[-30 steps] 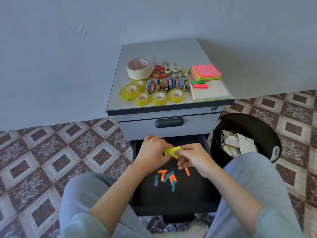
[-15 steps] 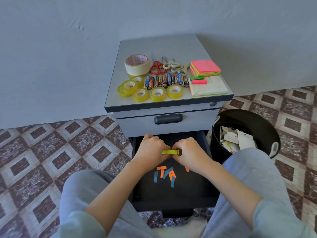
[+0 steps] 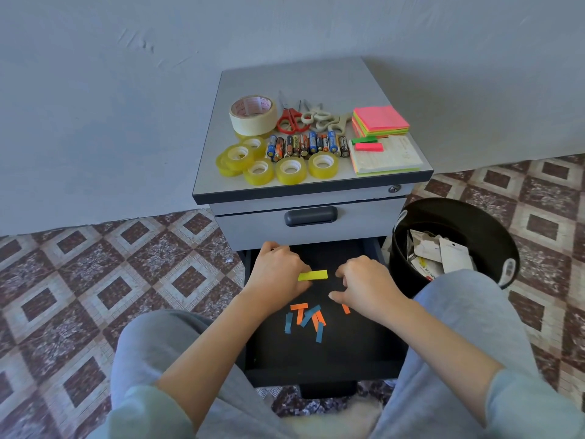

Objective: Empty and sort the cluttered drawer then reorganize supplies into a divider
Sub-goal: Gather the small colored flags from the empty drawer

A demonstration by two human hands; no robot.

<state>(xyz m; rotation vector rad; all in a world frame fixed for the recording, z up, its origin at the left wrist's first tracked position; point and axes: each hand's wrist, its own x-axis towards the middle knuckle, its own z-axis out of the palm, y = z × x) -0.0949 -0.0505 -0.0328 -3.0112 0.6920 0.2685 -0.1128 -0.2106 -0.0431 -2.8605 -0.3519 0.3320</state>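
Tape rolls glossy, translucent plastic; masking tape matt paper; bin shiny black plastic — drawer matt black, probably metal.

- Plain pale grey-blue wall, faintly creased, under soft, even light.
- Floor tiled in brown and cream diamond patterns.
- Small grey cabinet with dark edging stands against the wall.
- Round black bin sits just beside it, on its right.
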